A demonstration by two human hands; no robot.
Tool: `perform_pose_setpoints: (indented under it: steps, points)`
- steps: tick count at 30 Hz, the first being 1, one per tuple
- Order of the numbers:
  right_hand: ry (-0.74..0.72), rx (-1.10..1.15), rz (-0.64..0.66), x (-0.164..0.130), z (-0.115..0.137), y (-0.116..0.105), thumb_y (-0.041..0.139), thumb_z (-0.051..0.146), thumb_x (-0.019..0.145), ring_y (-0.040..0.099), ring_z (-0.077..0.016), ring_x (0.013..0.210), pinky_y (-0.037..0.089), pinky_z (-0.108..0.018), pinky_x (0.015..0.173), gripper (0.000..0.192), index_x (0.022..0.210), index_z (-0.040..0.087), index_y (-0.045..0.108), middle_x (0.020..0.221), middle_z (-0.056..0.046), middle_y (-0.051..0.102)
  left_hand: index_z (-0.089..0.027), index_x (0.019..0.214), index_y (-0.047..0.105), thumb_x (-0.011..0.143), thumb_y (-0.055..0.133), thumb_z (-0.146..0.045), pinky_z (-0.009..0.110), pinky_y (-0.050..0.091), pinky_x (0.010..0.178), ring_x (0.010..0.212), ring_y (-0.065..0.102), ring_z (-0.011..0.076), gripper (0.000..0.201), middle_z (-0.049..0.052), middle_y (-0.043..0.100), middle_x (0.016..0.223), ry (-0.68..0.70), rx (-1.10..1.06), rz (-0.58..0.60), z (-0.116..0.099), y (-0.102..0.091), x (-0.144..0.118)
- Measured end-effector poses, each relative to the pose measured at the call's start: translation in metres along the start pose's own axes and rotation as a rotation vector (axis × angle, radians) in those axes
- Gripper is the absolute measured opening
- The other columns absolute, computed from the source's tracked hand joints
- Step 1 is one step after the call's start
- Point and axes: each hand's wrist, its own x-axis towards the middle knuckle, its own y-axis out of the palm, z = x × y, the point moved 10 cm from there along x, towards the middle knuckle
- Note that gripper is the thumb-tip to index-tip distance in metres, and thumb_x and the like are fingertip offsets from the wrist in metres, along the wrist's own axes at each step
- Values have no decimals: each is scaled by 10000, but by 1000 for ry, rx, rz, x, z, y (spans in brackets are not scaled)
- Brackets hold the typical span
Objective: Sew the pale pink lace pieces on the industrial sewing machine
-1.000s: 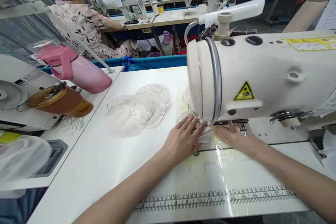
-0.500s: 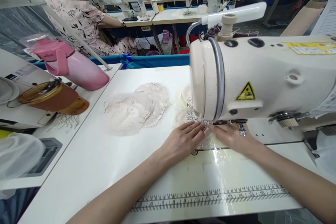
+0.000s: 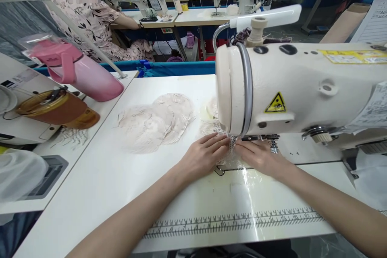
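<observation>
Head view: lace piece (image 3: 232, 143) sits flat under the nose of the sewing machine (image 3: 287, 84), a narrow strip of it showing between the two hands. Left grip (image 3: 207, 152) lies on its left side, fingers straight and close together, tips just short of the machine head. Right grip (image 3: 261, 158) is on the other side, fingertips at the lace edge, knuckles partly behind the black bar (image 3: 256, 138). Tips of the two hands near each other, not touching. Both look pressed flat; thumbs hidden or unclear, so can't tell if either pinches the cloth. More lace runs out beyond the left fingers, then goes behind the machine head. Two overlapping sheer discs (image 3: 148, 127) lie on the worktop (image 3: 121, 181), left of the left grip and apart from it. Printed ruler (image 3: 226, 224) along the near edge.
</observation>
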Motion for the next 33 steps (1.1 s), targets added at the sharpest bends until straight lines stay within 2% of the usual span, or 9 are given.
perform_pose_setpoints:
  steps: [2,5,7,11,16,19,23,28,33]
  points:
    - [-8,48,-1,2,2,-2,491,110,900,598,-134,960,481,-271,814,246,1083,210,621,1033,-33,683,-154,1037,602,852,441,-96,373,497,948,1033,638,184,252,53,682,1125,64,25,-44,-5,-8,-1]
    - [-15,114,0,2,3,-6,494,113,900,605,-132,950,490,-277,819,235,1039,235,638,1007,-11,693,-175,835,607,859,527,-140,330,499,879,854,649,147,91,8,714,911,186,70,-127,-17,-21,-3]
    - [-22,120,-18,1,4,-10,499,109,895,611,-132,942,486,-290,845,242,1032,252,640,990,6,699,-179,712,568,853,574,-135,291,491,804,739,620,120,148,-18,686,770,247,107,-167,-26,-26,-5]
    - [-103,80,-37,1,11,-22,544,113,876,612,-131,930,460,-308,902,252,1086,235,610,1043,16,697,-182,646,528,870,568,-120,272,432,676,616,530,105,235,-36,588,632,280,158,-181,-34,-27,-7]
    - [-216,131,-16,13,27,-32,594,269,880,603,-158,946,437,-322,909,178,1036,184,607,979,-23,691,-182,600,472,881,514,-97,279,379,634,575,439,113,298,-35,497,588,260,176,-217,-35,-29,-7]
    - [-244,155,-44,21,36,-36,602,247,874,604,-140,883,430,-321,880,123,966,166,604,885,-12,680,-184,585,448,870,496,-83,275,366,623,558,407,113,306,-33,475,577,243,177,-263,-34,-33,-8]
    - [-227,153,-77,25,43,-39,596,184,867,603,-124,805,435,-310,803,12,872,175,602,824,2,679,-188,603,453,874,493,-93,275,363,629,561,404,117,290,-35,476,579,241,182,-290,-35,-35,-9]
    - [-176,208,-94,25,42,-38,594,205,872,611,-115,785,462,-307,811,53,825,189,612,804,3,683,-187,617,468,879,478,-80,284,359,641,576,403,120,284,-39,491,593,243,183,-307,-37,-35,-11]
    - [-136,304,-177,20,37,-39,656,144,814,626,-112,792,482,-301,818,61,862,170,627,799,8,687,-187,606,455,886,489,-92,288,370,628,577,412,119,298,-41,488,589,246,203,-286,-37,-32,-10]
